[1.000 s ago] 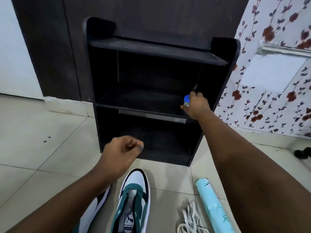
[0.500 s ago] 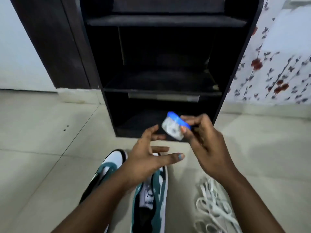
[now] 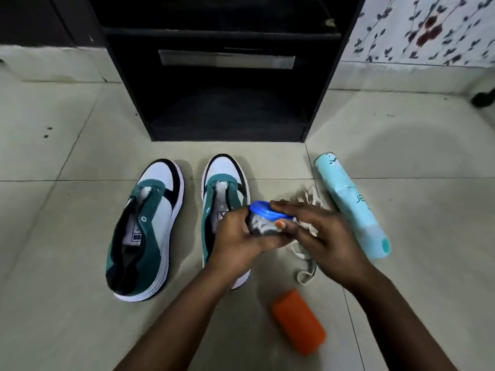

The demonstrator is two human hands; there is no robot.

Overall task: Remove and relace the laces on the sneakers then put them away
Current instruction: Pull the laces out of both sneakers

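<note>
Two green, white and black sneakers without laces stand side by side on the tiled floor, the left sneaker [image 3: 146,228] fully visible, the right sneaker [image 3: 223,183] partly behind my hands. White laces [image 3: 305,266] lie in a heap right of them, mostly hidden by my right hand. My left hand [image 3: 235,242] grips the body of a small clear jar with a blue lid [image 3: 267,212]. My right hand [image 3: 321,234] covers the lid, fingers laid over its top and thumb against the jar's side.
A black shoe rack [image 3: 227,84] with open shelves stands just beyond the sneakers. A light blue spray can [image 3: 351,204] lies on the floor at right. An orange cylinder [image 3: 298,321] lies near me. Floral wallpaper covers the right wall.
My right hand took the jar from the rack shelf and brought it down over the sneakers. My left hand rose to grip it. The view tilted down toward the floor.
</note>
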